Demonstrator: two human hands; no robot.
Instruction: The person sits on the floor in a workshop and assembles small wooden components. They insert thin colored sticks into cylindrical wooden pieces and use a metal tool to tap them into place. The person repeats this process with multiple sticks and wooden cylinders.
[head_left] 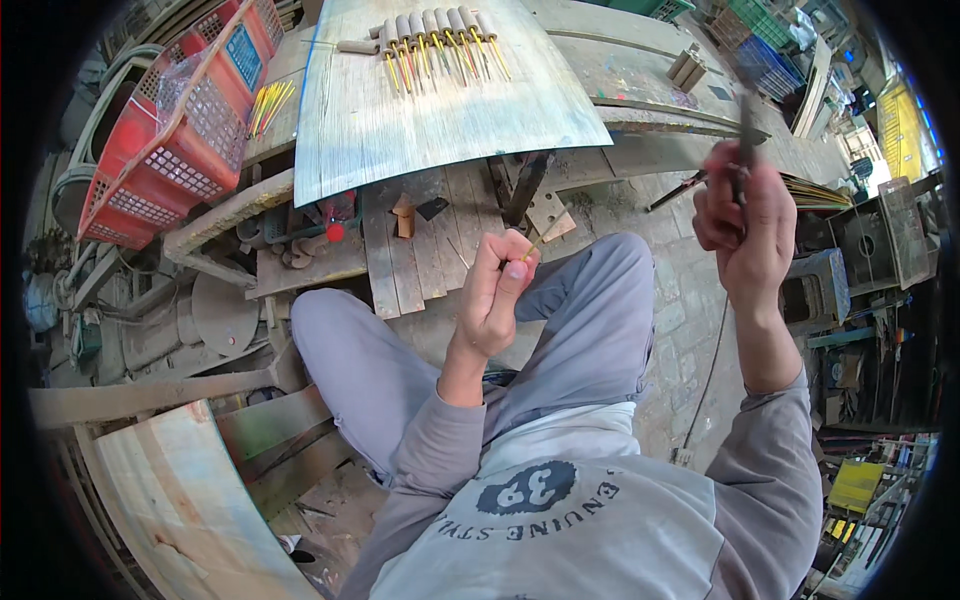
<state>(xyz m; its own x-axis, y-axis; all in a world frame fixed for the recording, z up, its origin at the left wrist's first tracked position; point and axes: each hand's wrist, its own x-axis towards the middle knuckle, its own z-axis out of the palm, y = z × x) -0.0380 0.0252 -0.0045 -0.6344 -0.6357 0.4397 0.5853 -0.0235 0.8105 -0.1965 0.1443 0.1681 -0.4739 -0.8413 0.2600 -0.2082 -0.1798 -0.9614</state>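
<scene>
Fingers of the left hand [497, 292] are closed in a pinch around a thin yellow stick [537, 243], which pokes out from the fingertips toward the upper right, over the person's grey-trousered knee [610, 290]. The stick's long axis slants up and away from the body, its free end aimed roughly at the other hand.

The right hand [745, 225] is raised higher and farther right, well apart from the left. It is closed in a fist around a dark slender tool [746, 135] that stands nearly upright above the knuckles; motion blur hides its tip, so what kind of tool it is I cannot tell. From the stick's free end, the tool lies up and to the right, with an open gap between them, and the left hand is plainly the nearer one to the stick.

Ahead on the table [640, 70], a pale curved sheet [420, 120] carries a row of grey-capped sticks with yellow and orange shafts [435, 40], laid side by side at its far end. A red plastic crate [170, 130] sits to the left, with a few more yellow sticks [270, 105] beside it.
</scene>
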